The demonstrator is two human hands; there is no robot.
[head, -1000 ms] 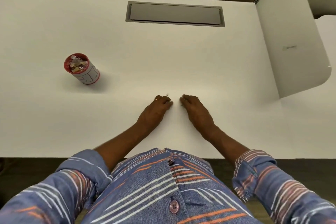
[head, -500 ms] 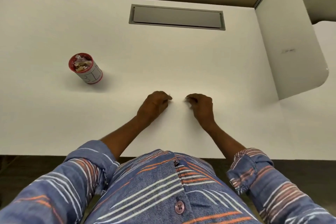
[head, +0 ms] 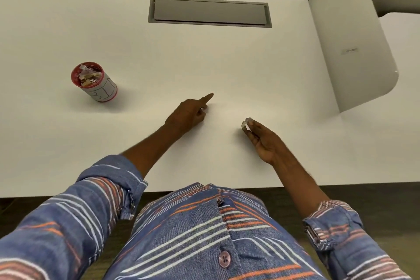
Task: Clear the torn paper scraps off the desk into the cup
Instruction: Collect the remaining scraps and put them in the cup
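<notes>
A red-rimmed cup (head: 94, 80) with a white hand-lettered label stands on the left of the white desk (head: 227, 52), filled with torn paper scraps. My left hand (head: 188, 113) hovers at mid-desk, right of the cup. Its index finger points forward and its other fingers are curled, with a tiny white scrap (head: 203, 110) showing at the thumb. My right hand (head: 261, 136) lies further right with the palm turned inward. It pinches a small bunch of pale paper scraps (head: 246, 124) at its fingertips.
A grey cable flap (head: 209, 12) is set into the back of the desk. A white divider panel (head: 354, 48) stands along the right side. The desk's front edge runs just before my striped shirt.
My hands have moved apart from the spot where they met. The tiny scrap that lay between them is off the desk. My right hand has turned over, showing scraps at its fingertips.
</notes>
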